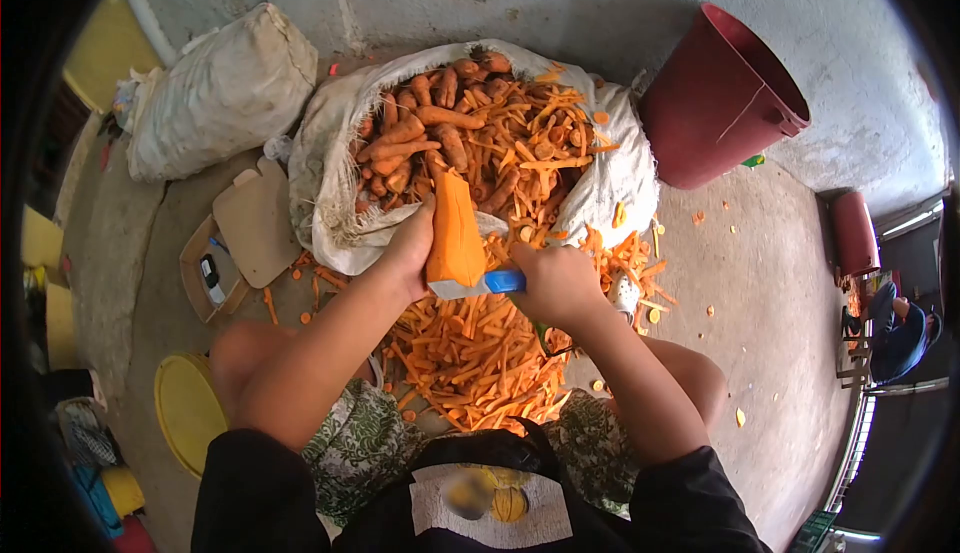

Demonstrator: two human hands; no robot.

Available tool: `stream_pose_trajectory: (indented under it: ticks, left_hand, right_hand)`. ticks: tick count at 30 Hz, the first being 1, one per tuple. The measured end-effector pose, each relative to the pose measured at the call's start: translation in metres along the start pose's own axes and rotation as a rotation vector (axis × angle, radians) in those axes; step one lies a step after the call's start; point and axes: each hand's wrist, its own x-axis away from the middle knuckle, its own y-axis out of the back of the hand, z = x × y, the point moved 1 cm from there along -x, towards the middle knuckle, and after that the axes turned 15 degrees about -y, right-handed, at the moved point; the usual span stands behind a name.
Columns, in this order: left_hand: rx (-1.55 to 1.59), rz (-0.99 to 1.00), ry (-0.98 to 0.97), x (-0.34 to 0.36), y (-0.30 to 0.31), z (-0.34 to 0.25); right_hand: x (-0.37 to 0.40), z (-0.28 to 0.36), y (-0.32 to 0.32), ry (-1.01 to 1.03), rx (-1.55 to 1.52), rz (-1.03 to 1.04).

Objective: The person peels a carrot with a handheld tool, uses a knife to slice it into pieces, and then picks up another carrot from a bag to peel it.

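My left hand (410,250) is closed around a thick, peeled carrot (455,233), its wide end pointing toward me. Gripped in my right hand (560,285) is a blue-handled knife (503,281), its flat blade lying against the carrot's near end. Below both hands, between my legs, a heap of orange carrot peelings (480,358) covers the floor. Just beyond them lies an opened white sack (335,193) filled with unpeeled carrots (400,138), with more peelings strewn over its right side.
A tall dark-red bin (715,103) stands right of the sack, by the wall. To the left are a stuffed white sack (225,93), an open cardboard box (215,273) with a dark device inside, and a yellow lid (190,408). Another person (898,338) is at the far right.
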Motion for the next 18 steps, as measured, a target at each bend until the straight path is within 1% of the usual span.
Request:
stream_pose_trajectory:
  ticks: [1,2,3,5,6,7,8,9,11,13,14,15,17,18]
  left_hand:
    - [0.019,-0.015,0.042,0.004,-0.004,-0.003]
    - [0.038,-0.031,0.083,0.006,-0.007,-0.003]
    - [-0.107,0.089,0.065,0.008,-0.008,0.007]
    - [-0.064,0.141,0.19,0.039,-0.035,0.018]
    - [-0.073,0.169,0.196,0.042,-0.039,0.021]
    - [-0.078,0.194,0.201,0.044,-0.041,0.022]
    - [0.029,0.261,0.237,0.036,-0.034,0.023]
    - [0.031,0.258,0.233,0.032,-0.032,0.017]
    - [0.021,0.123,0.18,0.025,-0.029,0.003]
    - [0.077,0.092,0.138,0.013,-0.014,-0.002]
    - [0.113,0.078,0.132,0.005,-0.006,-0.002]
    - [0.149,0.065,0.127,-0.002,0.0,-0.001]
    - [0.168,0.027,0.112,-0.002,-0.001,-0.008]
    - [0.185,-0.012,0.106,-0.002,-0.001,-0.01]
  right_hand:
    - [-0.003,-0.001,-0.001,-0.001,0.0,0.0]
    - [-0.009,-0.003,-0.002,-0.149,-0.073,0.014]
    - [-0.016,-0.007,-0.004,-0.298,-0.147,0.028]
    - [-0.037,-0.035,-0.001,-0.359,-0.078,0.005]
    - [-0.045,-0.041,-0.001,-0.416,-0.156,-0.024]
    - [-0.049,-0.045,-0.003,-0.417,-0.155,-0.021]
    - [-0.053,-0.047,-0.003,-0.448,-0.208,-0.036]
    - [-0.054,-0.044,0.0,-0.478,-0.264,-0.055]
    - [-0.048,-0.034,0.008,-0.456,-0.294,-0.061]
    - [-0.042,-0.023,0.013,-0.348,-0.237,-0.017]
    - [-0.037,-0.021,0.011,-0.275,-0.265,-0.063]
    - [-0.031,-0.016,0.014,-0.267,-0.265,-0.066]
    - [-0.015,-0.004,0.027,-0.163,-0.224,0.045]
    - [-0.01,-0.002,0.027,-0.156,-0.196,0.055]
